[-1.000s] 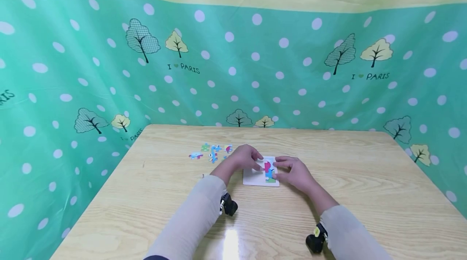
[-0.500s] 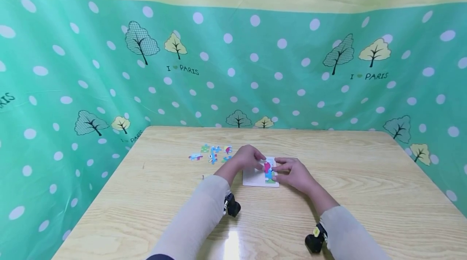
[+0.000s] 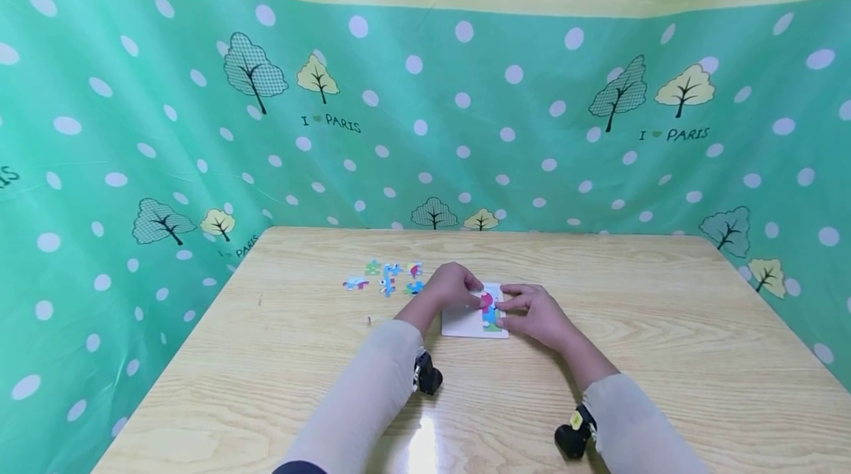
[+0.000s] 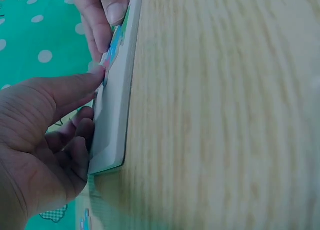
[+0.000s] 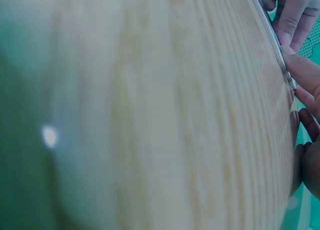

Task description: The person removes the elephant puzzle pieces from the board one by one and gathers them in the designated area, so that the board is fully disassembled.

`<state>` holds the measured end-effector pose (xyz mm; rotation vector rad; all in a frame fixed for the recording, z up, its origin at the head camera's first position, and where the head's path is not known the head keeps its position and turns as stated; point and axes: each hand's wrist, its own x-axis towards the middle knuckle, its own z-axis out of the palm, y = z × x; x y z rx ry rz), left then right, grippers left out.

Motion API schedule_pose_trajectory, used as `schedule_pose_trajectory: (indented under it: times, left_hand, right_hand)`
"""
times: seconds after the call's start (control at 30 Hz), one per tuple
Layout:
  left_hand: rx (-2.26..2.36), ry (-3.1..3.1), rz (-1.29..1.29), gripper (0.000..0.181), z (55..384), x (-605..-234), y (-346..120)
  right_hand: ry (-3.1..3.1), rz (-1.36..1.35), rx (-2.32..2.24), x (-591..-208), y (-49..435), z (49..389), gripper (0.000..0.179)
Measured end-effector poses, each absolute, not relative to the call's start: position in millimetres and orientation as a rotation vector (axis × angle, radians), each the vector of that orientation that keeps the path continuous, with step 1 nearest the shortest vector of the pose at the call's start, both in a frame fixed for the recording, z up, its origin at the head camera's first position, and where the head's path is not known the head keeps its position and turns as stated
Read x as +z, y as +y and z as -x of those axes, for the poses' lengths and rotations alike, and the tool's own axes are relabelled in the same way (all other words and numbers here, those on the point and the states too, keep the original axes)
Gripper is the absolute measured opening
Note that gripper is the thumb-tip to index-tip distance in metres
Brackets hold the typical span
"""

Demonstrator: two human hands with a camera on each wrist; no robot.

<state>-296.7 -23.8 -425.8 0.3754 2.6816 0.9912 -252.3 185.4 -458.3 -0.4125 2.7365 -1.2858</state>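
A white puzzle board (image 3: pixel 460 325) lies on the table, with coloured jigsaw pieces (image 3: pixel 491 317) in a column along its right side. My left hand (image 3: pixel 452 287) reaches over the board from the left, thumb and forefinger tips together at a pink jigsaw piece (image 3: pixel 487 300). In the left wrist view the other fingers of the left hand (image 4: pixel 42 140) curl beside the board's edge. My right hand (image 3: pixel 540 317) comes from the right, its fairly straight fingertips and thumb touching the fitted pieces and the board's right edge. Fingers partly hide the pink piece.
Several loose jigsaw pieces (image 3: pixel 388 280) lie to the left of the board. A tiny dark bit (image 3: pixel 368 320) sits nearer on the wooden table (image 3: pixel 279 385). Behind the table hangs a green dotted curtain (image 3: pixel 425 127).
My left hand has shifted slightly right, its fingertips closer to the pink piece, uncovering more of a loose blue piece. My right hand stays nearly still at the board's right edge.
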Motion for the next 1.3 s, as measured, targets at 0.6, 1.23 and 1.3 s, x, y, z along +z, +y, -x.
schedule_pose_trajectory:
  times: [0.6,1.23,1.3]
  left_hand:
    - [0.992,2.675,-0.399,0.009,298.0,-424.4,-21.6]
    - [1.107,2.717,-0.429,0.007,295.4,-437.7,-24.4]
    - [1.142,2.71,-0.432,0.007,295.7,-439.9,-27.4]
  right_hand:
    - [2.746,0.462,-1.3,-451.1,187.1,252.8,0.027]
    - [2.733,0.402,-1.302,-454.7,186.0,251.5,0.027]
    - [2.731,0.397,-1.3,-455.5,185.7,251.1,0.028]
